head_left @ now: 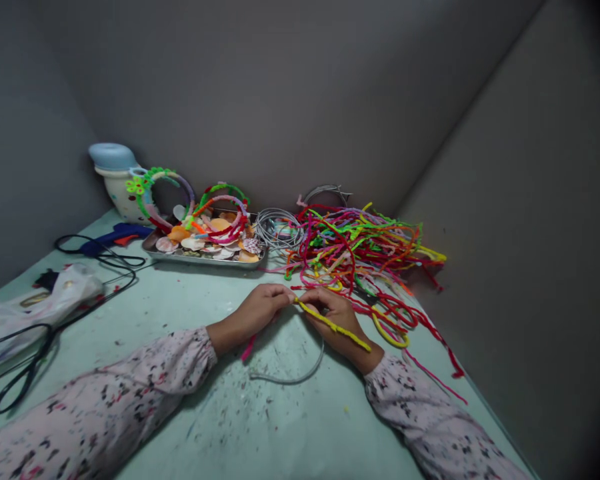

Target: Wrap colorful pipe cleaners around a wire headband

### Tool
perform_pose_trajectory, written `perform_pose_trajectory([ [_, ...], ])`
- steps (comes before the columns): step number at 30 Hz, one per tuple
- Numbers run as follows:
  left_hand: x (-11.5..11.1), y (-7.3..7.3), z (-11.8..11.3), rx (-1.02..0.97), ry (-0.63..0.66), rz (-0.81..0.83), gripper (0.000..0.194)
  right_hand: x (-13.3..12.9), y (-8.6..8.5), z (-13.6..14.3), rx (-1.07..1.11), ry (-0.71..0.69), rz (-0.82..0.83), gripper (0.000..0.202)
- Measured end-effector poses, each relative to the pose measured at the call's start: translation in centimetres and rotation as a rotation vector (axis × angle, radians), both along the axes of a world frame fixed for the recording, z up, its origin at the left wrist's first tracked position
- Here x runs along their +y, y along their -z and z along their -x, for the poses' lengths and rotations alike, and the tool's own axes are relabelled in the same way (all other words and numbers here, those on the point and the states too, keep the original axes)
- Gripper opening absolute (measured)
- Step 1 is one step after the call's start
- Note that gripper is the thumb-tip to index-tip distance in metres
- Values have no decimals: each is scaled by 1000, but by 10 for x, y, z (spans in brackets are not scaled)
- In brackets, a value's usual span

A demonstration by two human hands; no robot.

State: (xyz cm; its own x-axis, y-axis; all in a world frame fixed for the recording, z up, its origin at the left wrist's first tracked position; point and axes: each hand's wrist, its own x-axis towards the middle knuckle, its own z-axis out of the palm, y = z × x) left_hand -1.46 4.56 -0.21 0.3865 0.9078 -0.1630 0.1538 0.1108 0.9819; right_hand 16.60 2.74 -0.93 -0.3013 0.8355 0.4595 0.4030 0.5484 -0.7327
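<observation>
My left hand (266,308) and my right hand (334,319) meet over the table, fingertips almost touching. Both pinch the end of a fuzzy yellow pipe cleaner (336,327), whose free length lies across the back of my right hand. A pink pipe cleaner end (249,348) pokes out beneath my left hand; my fingers hide where it leads. Below the hands curves a grey wire (291,381), its upper end passing behind my right hand.
A metal tray (205,262) of seashells and pipe-cleaner headbands stands at the back. Beside it are coiled wire (280,230) and a tangled pipe-cleaner pile (360,240). On the left are a blue glue gun (115,237), black cable (63,327), plastic bag (75,287) and lidded container (123,190).
</observation>
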Motion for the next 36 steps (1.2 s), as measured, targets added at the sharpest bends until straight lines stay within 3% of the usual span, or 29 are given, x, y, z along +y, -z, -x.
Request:
perform_pose_trajectory([
  [7, 0, 1, 1, -20, -8, 9, 22, 4, 6, -1, -16, 27, -23, 14],
  [21, 0, 1, 2, -3, -7, -33, 21, 2, 3, 1, -105, 6, -132, 20],
  [24, -1, 0, 2, 8, 0, -26, 20, 1, 4, 0, -52, 14, -32, 18],
  [29, -3, -1, 2, 16, 25, -77, 23, 1, 0, 1, 165, -9, 295, 11],
  [36, -6, -5, 1, 56, 13, -159, 23, 2, -6, 6, 245, 5, 431, 16],
])
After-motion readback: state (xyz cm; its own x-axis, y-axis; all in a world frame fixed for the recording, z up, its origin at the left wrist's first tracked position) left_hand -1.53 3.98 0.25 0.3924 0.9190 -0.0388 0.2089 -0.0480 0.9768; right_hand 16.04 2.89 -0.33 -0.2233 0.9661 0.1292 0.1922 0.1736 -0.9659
